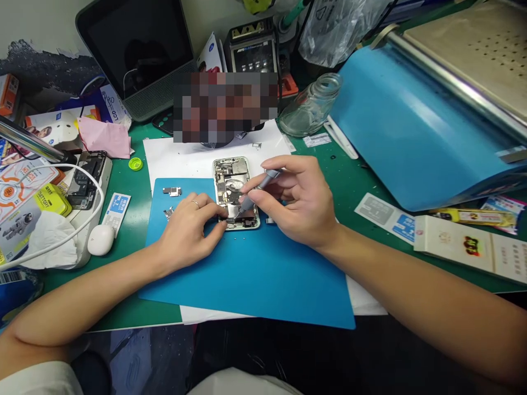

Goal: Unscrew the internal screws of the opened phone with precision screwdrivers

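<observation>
An opened smartphone [231, 178] with its inner parts bare lies on a blue mat [247, 274]. My left hand [187, 227] is closed at its lower left edge, index finger and thumb pressed against the frame. Between the fingers of my right hand [302, 200] is a slim grey screwdriver [263, 189]. Its tip points down into the lower part of the phone; whether it sits on a screw is too small to tell. Left of the phone, a small metal phone part [172, 191] lies on the mat, with another small part [168, 213] below it.
A glass jar [310, 107] leans behind, near a large blue-covered machine [382, 120] at right. Left stand a dark screen [135, 49], a second opened phone [86, 178] and a white earbud case [101, 240]. A green cap [135, 164] lies nearby. One patch at the back is pixelated.
</observation>
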`<control>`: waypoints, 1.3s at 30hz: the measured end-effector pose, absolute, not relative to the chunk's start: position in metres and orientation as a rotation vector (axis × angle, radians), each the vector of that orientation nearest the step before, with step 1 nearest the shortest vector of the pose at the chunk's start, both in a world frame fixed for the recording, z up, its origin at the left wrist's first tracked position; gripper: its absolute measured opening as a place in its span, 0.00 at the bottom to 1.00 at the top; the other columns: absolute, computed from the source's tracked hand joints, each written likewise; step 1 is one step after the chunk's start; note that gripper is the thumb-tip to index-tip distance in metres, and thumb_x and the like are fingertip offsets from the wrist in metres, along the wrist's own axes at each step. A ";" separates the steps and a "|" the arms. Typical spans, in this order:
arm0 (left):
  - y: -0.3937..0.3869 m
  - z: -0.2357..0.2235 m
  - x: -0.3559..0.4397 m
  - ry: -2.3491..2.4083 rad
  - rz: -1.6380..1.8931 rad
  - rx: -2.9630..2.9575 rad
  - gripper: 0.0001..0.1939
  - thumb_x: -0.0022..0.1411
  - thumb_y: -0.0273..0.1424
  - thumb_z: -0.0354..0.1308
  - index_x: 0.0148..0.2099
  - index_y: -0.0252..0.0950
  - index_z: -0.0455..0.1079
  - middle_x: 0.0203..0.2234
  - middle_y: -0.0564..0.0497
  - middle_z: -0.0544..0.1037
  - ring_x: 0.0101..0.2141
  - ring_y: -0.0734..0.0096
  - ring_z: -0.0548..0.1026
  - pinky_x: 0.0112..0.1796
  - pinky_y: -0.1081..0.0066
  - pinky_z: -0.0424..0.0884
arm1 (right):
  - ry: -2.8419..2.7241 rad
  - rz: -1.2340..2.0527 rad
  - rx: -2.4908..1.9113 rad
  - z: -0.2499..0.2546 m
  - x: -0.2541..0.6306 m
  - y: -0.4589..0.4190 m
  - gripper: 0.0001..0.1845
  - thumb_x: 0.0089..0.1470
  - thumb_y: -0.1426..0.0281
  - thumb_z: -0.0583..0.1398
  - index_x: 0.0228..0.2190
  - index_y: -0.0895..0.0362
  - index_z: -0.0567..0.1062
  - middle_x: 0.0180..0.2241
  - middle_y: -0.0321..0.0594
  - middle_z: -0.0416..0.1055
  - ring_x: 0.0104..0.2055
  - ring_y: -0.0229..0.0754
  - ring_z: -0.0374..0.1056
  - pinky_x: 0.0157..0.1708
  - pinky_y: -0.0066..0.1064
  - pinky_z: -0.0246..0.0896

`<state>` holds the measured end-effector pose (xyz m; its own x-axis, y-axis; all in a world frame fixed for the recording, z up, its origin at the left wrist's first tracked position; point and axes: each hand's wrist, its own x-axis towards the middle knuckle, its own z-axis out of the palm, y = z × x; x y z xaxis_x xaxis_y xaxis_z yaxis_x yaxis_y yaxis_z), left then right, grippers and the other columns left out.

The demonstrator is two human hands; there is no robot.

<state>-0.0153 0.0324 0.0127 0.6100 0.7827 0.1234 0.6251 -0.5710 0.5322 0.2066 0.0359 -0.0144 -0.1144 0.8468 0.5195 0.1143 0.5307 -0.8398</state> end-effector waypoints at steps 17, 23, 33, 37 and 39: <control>0.032 0.011 -0.015 1.119 0.515 2.417 0.06 0.69 0.31 0.56 0.43 0.37 0.74 0.36 0.49 0.76 0.38 0.63 0.71 0.42 0.61 0.66 | -1.588 0.737 -0.804 -0.014 0.206 0.037 0.19 0.62 0.70 0.64 0.52 0.49 0.66 0.37 0.34 0.81 0.31 0.37 0.79 0.29 0.26 0.79; 0.034 0.010 -0.014 1.127 0.493 2.428 0.05 0.69 0.31 0.55 0.43 0.38 0.72 0.36 0.49 0.76 0.38 0.62 0.71 0.41 0.61 0.66 | -1.583 0.788 -0.804 -0.014 0.207 0.036 0.20 0.62 0.72 0.64 0.53 0.48 0.66 0.38 0.34 0.80 0.32 0.37 0.78 0.30 0.28 0.81; 0.032 0.014 -0.013 1.188 0.473 2.372 0.04 0.65 0.26 0.55 0.43 0.38 0.65 0.35 0.51 0.75 0.37 0.63 0.70 0.39 0.63 0.67 | -1.655 0.796 -0.748 -0.016 0.207 0.034 0.21 0.61 0.74 0.64 0.53 0.49 0.66 0.41 0.38 0.79 0.41 0.42 0.81 0.37 0.32 0.82; 0.032 0.014 -0.012 1.186 0.477 2.371 0.05 0.64 0.26 0.55 0.42 0.38 0.64 0.34 0.51 0.74 0.37 0.64 0.70 0.39 0.63 0.66 | -1.690 0.780 -0.674 -0.016 0.207 0.034 0.24 0.60 0.77 0.64 0.54 0.48 0.67 0.41 0.35 0.79 0.41 0.40 0.81 0.37 0.28 0.81; 0.032 0.014 -0.013 1.167 0.491 2.373 0.05 0.63 0.26 0.54 0.42 0.38 0.64 0.34 0.51 0.74 0.37 0.64 0.69 0.39 0.63 0.66 | -1.693 0.789 -0.649 -0.016 0.206 0.033 0.26 0.59 0.78 0.64 0.54 0.47 0.67 0.41 0.34 0.79 0.42 0.39 0.80 0.37 0.27 0.81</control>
<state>-0.0126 0.0324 0.0139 0.5789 0.8071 0.1162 0.6478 -0.5418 0.5356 0.2064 0.0333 -0.0160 -0.2448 0.7586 0.6038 0.0256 0.6276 -0.7781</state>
